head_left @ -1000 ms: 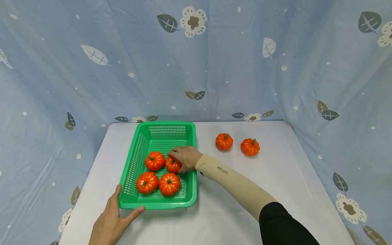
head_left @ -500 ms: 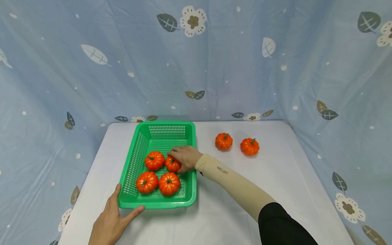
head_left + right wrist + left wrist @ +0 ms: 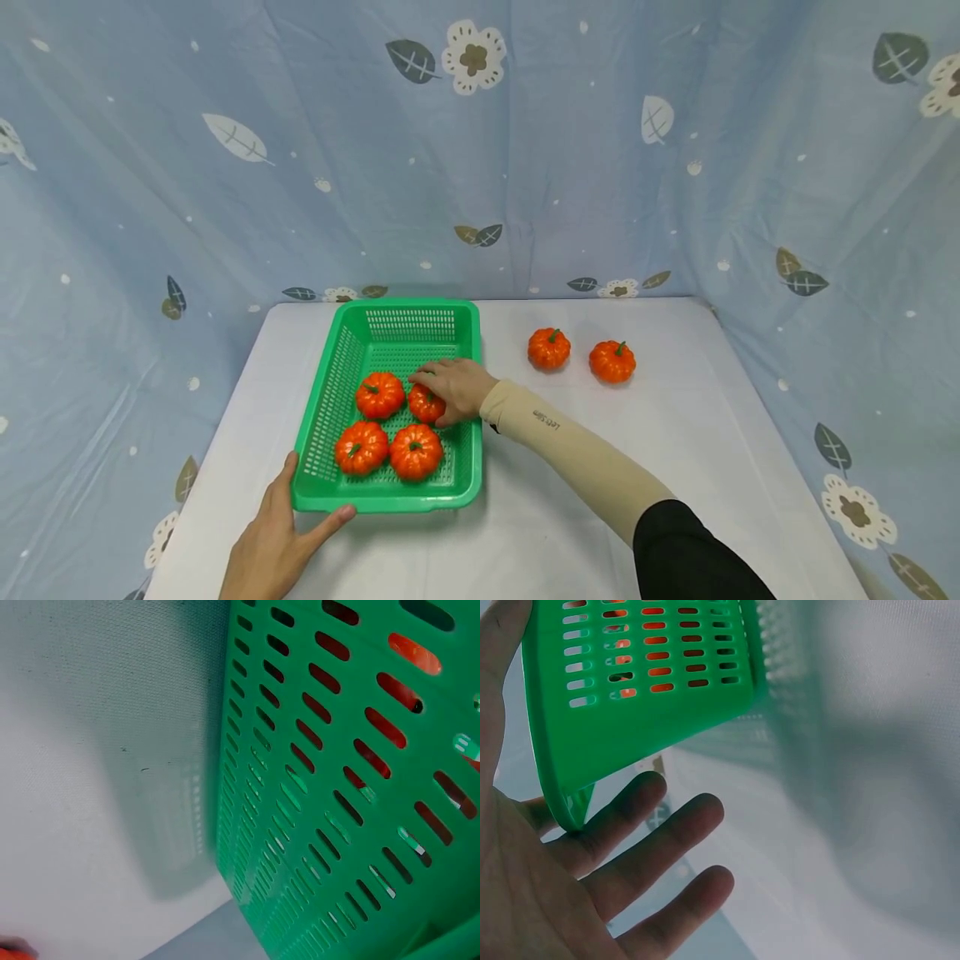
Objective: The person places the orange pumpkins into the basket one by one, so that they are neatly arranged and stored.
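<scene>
Blue cloth printed with leaves and flowers hangs behind and to both sides of a white table (image 3: pixel 675 467) that fills the lower half of the head view. Left of centre on it stands a green perforated plastic basket (image 3: pixel 322 400), rectangular, its long axis running from the near edge of the table toward the backdrop.

Four small orange toy pumpkins with green stems lie in the basket's near half. The right hand (image 3: pixel 456 388) reaches in over the basket's right wall from the lower right of the frame, its fingers curled over the back-right pumpkin (image 3: pixel 424 406), which sits on the basket floor just beside the back-left pumpkin (image 3: pixel 379 395). Two front pumpkins (image 3: pixel 387 449) lie side by side nearer the person. Whether the fingers fully clasp the covered pumpkin or only rest on it cannot be told for certain; they look closed round it.

The left hand (image 3: pixel 273 546) lies at the lower left, fingers straight and spread, thumb along the basket's near rim and palm against its near-left corner; the left wrist view shows the open fingers (image 3: pixel 652 855) beneath that green corner (image 3: pixel 630 727).

Two loose orange pumpkins (image 3: pixel 581 354) stand on the bare table right of the basket, toward the back, well apart from it. The right hand is much the nearer to them; they lie up and to the right of it.
</scene>
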A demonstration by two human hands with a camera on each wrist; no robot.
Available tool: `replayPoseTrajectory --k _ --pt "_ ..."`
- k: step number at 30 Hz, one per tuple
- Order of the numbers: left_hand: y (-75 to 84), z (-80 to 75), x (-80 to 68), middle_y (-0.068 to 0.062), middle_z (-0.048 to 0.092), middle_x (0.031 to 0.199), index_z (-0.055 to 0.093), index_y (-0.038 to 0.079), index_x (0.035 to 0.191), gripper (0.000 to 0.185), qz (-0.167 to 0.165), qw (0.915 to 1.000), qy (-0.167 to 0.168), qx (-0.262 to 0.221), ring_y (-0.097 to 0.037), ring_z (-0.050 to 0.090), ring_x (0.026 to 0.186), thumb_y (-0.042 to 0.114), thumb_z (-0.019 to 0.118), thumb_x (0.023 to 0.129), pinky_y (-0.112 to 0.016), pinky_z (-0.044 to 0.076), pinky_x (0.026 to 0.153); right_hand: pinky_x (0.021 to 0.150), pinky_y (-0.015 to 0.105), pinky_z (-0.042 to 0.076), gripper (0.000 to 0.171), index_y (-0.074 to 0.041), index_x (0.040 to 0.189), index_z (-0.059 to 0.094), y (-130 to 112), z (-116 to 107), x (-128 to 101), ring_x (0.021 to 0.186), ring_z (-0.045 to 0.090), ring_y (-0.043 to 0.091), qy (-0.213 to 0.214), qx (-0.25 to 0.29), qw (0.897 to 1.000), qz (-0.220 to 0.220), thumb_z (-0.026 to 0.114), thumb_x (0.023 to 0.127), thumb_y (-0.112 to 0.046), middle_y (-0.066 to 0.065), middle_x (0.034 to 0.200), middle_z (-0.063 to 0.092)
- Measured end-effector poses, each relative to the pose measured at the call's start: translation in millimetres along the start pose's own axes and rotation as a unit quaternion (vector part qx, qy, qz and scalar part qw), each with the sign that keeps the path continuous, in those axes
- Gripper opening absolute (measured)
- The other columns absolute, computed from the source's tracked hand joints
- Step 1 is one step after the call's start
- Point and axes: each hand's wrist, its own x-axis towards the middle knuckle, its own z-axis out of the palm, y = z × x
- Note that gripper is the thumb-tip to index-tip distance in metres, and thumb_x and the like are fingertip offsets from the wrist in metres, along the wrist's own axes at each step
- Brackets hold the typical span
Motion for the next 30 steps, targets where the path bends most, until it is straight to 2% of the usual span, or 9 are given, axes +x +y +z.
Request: replayPoseTrajectory --k 8,12,15,19,25,30 --pt "-0.5 2.2 2.0 -0.036 0.024 0.157 -0.011 0.010 0.162 0.128 0.002 1.0000 -0.001 -0.002 -0.059 0.039 0.132 0.076 0.064 0.083 -0.069 0.043 0.092 0.114 0.041 0.037 0.077 -0.024 0.153 0.044 4.8 -0.5 -6.3 0.139 0.045 0.022 0.037 0.073 0.996 -0.035 0.078 0.087 -0.044 0.002 0.153 0.045" --pt "-1.2 3.9 2.2 -0.036 0.025 0.156 -0.010 0.009 0.162 0.127 0.008 1.0000 0.006 -0.002 -0.059 0.039 0.132 0.076 0.065 0.083 -0.069 0.044 0.091 0.115 0.037 0.036 0.069 -0.019 0.151 0.047 6.9 -1.9 -11.6 0.138 0.046 0.020 0.085 0.118 0.988 -0.058 0.074 0.091 -0.040 0.002 0.150 0.048" --pt "-1.3 4.2 2.1 -0.036 0.026 0.156 -0.009 0.009 0.162 0.127 0.013 0.9998 0.012 -0.001 -0.059 0.040 0.132 0.075 0.065 0.083 -0.070 0.044 0.090 0.113 0.033 0.037 0.057 -0.015 0.146 0.051 10.9 -4.2 -16.8 0.134 0.050 0.018 0.160 0.141 0.975 -0.065 0.070 0.095 -0.032 0.001 0.145 0.053" --pt "-0.6 3.7 1.5 -0.036 0.027 0.156 -0.008 0.009 0.163 0.126 0.023 0.9995 0.023 -0.001 -0.059 0.041 0.131 0.073 0.067 0.083 -0.070 0.044 0.089 0.111 0.032 0.039 0.046 -0.011 0.140 0.056 22.6 -11.2 -26.9 0.129 0.053 0.018 0.268 0.146 0.951 -0.051 0.068 0.097 -0.022 0.002 0.139 0.057" --pt "-1.9 3.4 1.1 -0.035 0.024 0.157 -0.009 0.009 0.162 0.127 0.015 0.9997 0.017 -0.008 -0.059 0.038 0.133 0.073 0.066 0.083 -0.070 0.042 0.092 0.112 0.033 0.039 0.050 -0.012 0.144 0.051 43.9 -20.8 -49.1 0.131 0.052 0.019 0.327 0.169 0.930 0.009 0.067 0.097 -0.021 0.003 0.142 0.055" --pt "-2.1 3.5 -0.1 -0.036 0.023 0.158 -0.009 0.008 0.162 0.127 0.015 0.9997 0.016 -0.008 -0.059 0.037 0.133 0.072 0.068 0.083 -0.071 0.042 0.093 0.111 0.037 0.041 0.048 -0.008 0.141 0.054 62.6 -19.8 -66.2 0.131 0.052 0.022 0.380 0.184 0.905 0.054 0.069 0.095 -0.015 0.006 0.140 0.057"
